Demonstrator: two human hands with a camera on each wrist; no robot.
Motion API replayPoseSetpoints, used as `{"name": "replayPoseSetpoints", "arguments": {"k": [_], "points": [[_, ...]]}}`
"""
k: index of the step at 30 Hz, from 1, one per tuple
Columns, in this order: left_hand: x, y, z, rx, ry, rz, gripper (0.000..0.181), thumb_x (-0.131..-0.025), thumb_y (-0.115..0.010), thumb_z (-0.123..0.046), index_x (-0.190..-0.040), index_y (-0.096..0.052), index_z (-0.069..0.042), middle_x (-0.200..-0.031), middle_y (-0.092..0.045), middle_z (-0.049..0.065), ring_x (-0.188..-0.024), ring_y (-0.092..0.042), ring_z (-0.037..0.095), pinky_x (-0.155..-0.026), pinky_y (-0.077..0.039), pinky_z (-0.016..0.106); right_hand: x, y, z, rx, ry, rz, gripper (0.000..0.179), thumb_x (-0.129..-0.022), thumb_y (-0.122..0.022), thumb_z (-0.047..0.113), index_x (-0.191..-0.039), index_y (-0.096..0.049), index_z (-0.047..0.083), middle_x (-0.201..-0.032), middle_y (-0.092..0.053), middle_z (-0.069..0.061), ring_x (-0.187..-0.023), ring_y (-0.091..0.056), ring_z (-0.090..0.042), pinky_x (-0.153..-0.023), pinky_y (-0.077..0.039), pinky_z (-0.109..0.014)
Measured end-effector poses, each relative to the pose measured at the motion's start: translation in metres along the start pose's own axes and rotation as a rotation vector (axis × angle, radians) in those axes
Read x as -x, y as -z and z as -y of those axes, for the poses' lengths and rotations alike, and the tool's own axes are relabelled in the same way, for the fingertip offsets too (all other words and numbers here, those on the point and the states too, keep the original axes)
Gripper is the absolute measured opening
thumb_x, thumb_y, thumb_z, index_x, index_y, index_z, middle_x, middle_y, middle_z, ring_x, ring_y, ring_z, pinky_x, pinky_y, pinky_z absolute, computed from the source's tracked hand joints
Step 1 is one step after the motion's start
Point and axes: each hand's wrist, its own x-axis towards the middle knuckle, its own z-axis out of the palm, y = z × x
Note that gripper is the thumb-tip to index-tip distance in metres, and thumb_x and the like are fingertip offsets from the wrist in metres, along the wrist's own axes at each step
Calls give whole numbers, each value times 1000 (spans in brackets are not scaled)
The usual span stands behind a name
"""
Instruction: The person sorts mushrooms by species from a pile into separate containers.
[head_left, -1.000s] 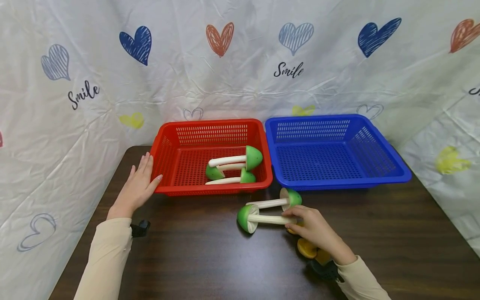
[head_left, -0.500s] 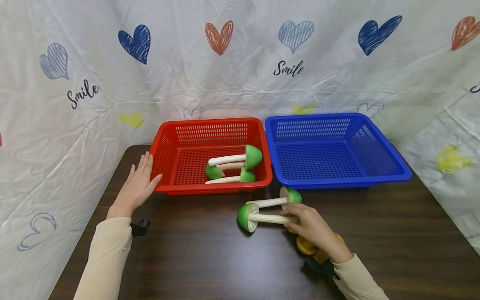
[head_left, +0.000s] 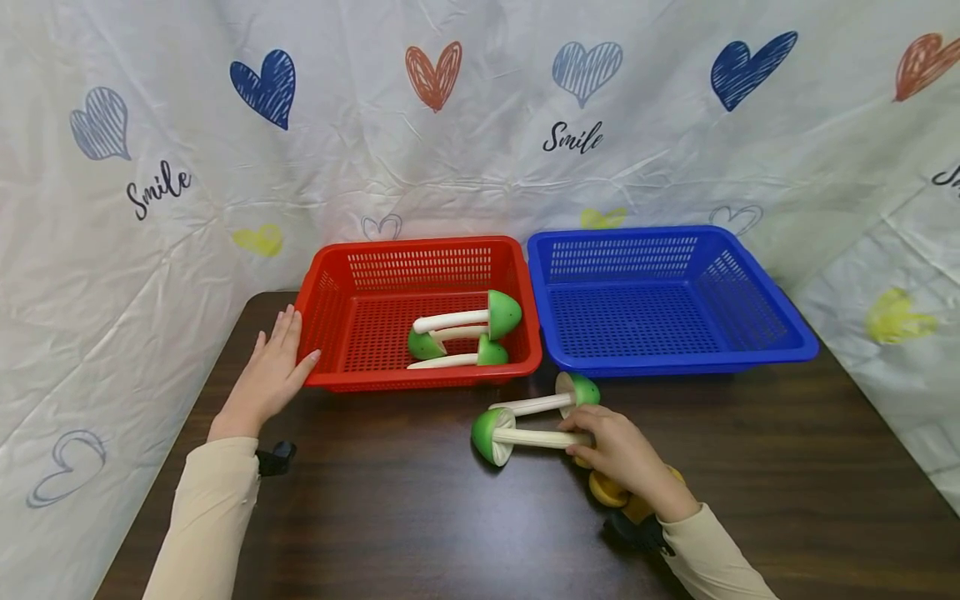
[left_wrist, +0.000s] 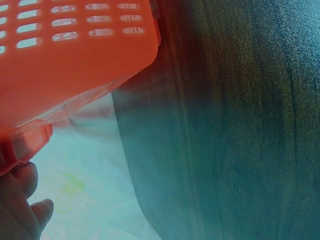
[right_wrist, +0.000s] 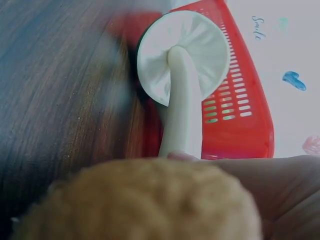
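My left hand (head_left: 266, 371) rests its straight fingers against the left end of the red basket (head_left: 423, 383). In the left wrist view only a few fingertips (left_wrist: 42, 210) show at the basket's edge. At the table's middle right, my right hand (head_left: 622, 454) pinches the stem end of a toy mushroom (head_left: 532, 438), its green cap pointing left. The right wrist view shows the pale underside of that mushroom (right_wrist: 185, 100). Behind it lies a second green-capped mushroom (head_left: 536, 405), cap to the right. Inside the red basket several green-capped mushrooms (head_left: 453, 320) lie piled on the right side.
A blue basket (head_left: 682, 367) stands right beside the red one, with nothing in it. Yellow-brown rounded things (head_left: 607, 490) lie on the dark wooden table (head_left: 405, 517), partly hidden under my right hand and wrist. A white cloth printed with hearts (head_left: 480, 125) hangs behind.
Both hands keep their places, the right one still at the mushroom's stem. The whole head view has shifted slightly.
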Motion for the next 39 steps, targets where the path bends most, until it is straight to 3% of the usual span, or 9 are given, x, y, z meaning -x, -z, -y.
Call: {"name": "replayPoseSetpoints", "arguments": {"k": [9, 19, 27, 39], "points": [[-1, 0, 1, 0, 4, 3, 75, -99, -36, -39, -146, -6, 11, -154, -3, 27, -141, -4, 41, -109, -4, 60, -1, -2, 2, 64, 31, -40, 25, -65, -85, 7, -85, -71, 12, -88, -66, 0, -85, -63, -18, -72, -52, -36], [0, -1, 1, 13, 4, 4, 73, -99, -39, -35, -146, -6, 10, -154, -2, 25, -142, -2, 38, -110, -2, 59, -1, -1, 3, 10, 131, -134, 28, -63, -85, 2, -87, -71, 9, -90, -67, -2, -87, -63, -20, -72, -53, -35], [0, 0, 0, 4, 14, 2, 74, -99, -40, -35, -147, -6, 10, -154, -3, 25, -141, -3, 39, -110, -5, 60, -9, 4, 5, -94, 177, -189, 30, -61, -84, -3, -86, -71, 8, -90, -67, -2, -85, -64, -20, -68, -54, -33], [-2, -2, 2, 10, 11, -5, 73, -99, -41, -33, -147, -7, 10, -154, -4, 26, -142, -3, 38, -110, -4, 59, -18, 18, 16, -145, 166, -215, 30, -61, -84, -3, -85, -72, 10, -88, -69, 1, -81, -64, -17, -64, -53, -29]]}}
